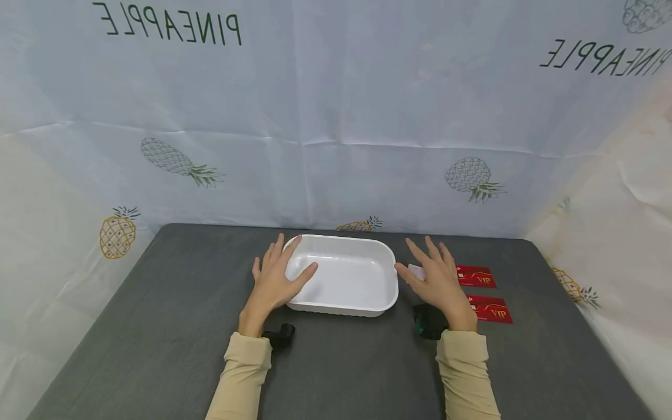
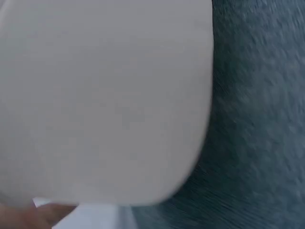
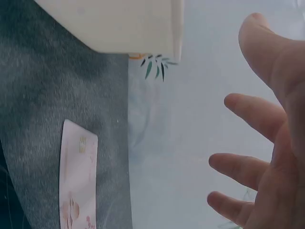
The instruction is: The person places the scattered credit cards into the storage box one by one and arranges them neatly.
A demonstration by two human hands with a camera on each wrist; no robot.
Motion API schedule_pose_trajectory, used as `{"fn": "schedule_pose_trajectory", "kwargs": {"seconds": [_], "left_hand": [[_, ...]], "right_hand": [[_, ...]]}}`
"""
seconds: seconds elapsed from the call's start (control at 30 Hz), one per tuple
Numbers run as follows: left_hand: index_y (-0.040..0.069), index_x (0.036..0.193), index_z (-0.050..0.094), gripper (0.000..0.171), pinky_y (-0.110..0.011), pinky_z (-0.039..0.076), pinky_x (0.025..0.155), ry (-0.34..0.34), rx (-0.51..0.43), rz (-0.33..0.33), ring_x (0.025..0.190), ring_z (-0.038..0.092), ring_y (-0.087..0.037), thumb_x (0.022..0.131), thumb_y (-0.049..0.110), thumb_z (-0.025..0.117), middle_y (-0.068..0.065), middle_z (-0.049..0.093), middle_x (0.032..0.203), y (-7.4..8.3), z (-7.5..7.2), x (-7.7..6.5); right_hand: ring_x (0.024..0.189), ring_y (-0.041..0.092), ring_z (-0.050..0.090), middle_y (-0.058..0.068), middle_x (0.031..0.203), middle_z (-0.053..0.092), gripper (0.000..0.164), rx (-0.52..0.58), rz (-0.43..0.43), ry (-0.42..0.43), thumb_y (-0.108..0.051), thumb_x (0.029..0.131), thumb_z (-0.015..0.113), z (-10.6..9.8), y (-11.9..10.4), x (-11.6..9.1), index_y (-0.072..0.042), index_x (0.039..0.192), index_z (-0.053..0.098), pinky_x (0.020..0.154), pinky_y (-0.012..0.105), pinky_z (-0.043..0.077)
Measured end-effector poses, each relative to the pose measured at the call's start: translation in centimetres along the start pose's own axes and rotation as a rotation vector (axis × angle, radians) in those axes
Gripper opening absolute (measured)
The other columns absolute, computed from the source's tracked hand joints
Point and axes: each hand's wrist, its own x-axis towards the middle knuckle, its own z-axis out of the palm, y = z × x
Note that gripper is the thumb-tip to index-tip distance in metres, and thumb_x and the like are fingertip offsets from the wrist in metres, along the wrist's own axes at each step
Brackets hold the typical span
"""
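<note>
A white rectangular plastic tray [image 1: 343, 274] with a rounded rim sits on the grey table. My left hand [image 1: 272, 283] is at its left end, fingers spread and thumb reaching over the rim. In the left wrist view the tray's pale outer side [image 2: 109, 105] fills most of the picture, with part of the hand at the lower left corner. Off the tray's right end my right hand [image 1: 434, 277] hovers with fingers spread, holding nothing. Beneath it lies a pale card [image 1: 417, 272], mostly hidden by the hand; the right wrist view shows its chip and printed pattern.
Two red VIP cards [image 1: 476, 276] lie on the table [image 1: 157, 326] right of the right hand, one nearer than the other, their left ends partly covered. A white curtain [image 1: 325, 116] with pineapple prints hangs behind the table. Black devices [image 1: 430, 321] sit at both wrists.
</note>
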Motion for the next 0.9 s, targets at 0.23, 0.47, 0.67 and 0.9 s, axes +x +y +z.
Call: {"fn": "schedule_pose_trajectory", "kwargs": {"seconds": [0.23,0.47,0.67,0.9], "left_hand": [[0.027,0.161,0.033,0.072,-0.069,0.013,0.122,-0.035,-0.358,0.004,0.160,0.014,-0.038,0.097,0.040,0.064,-0.014,0.017,0.172,-2.5,0.8,0.4],[0.016,0.161,0.032,0.072,-0.061,0.013,0.126,-0.053,-0.621,0.049,0.160,0.016,-0.033,0.098,0.026,0.066,-0.009,0.022,0.171,-3.2,1.5,0.5],[0.016,0.162,0.031,0.075,-0.059,0.015,0.126,-0.081,-0.614,0.022,0.159,0.018,-0.032,0.098,0.028,0.067,-0.009,0.024,0.171,-3.3,1.3,0.5],[0.017,0.163,0.028,0.077,-0.058,0.014,0.127,-0.083,-0.595,0.008,0.159,0.018,-0.032,0.098,0.029,0.067,-0.009,0.022,0.171,-3.5,1.2,0.5]], "right_hand": [[0.147,0.063,0.016,0.037,0.162,0.026,0.073,0.107,-0.050,0.004,-0.034,0.095,0.071,-0.8,1.1,-0.3,-0.005,0.155,0.042,0.111,0.081,0.015],[0.149,0.057,0.018,0.035,0.161,0.029,0.075,0.144,-0.022,-0.021,-0.032,0.094,0.072,-1.7,2.2,-0.7,-0.003,0.156,0.041,0.112,0.079,0.014],[0.147,0.059,0.021,0.034,0.161,0.030,0.078,0.151,-0.005,-0.025,-0.033,0.092,0.074,-2.1,3.8,-0.7,-0.004,0.156,0.040,0.109,0.082,0.018],[0.146,0.057,0.030,0.034,0.159,0.034,0.079,0.184,-0.069,0.000,-0.026,0.090,0.078,-2.4,5.4,-0.9,-0.002,0.155,0.041,0.108,0.076,0.031]]}}
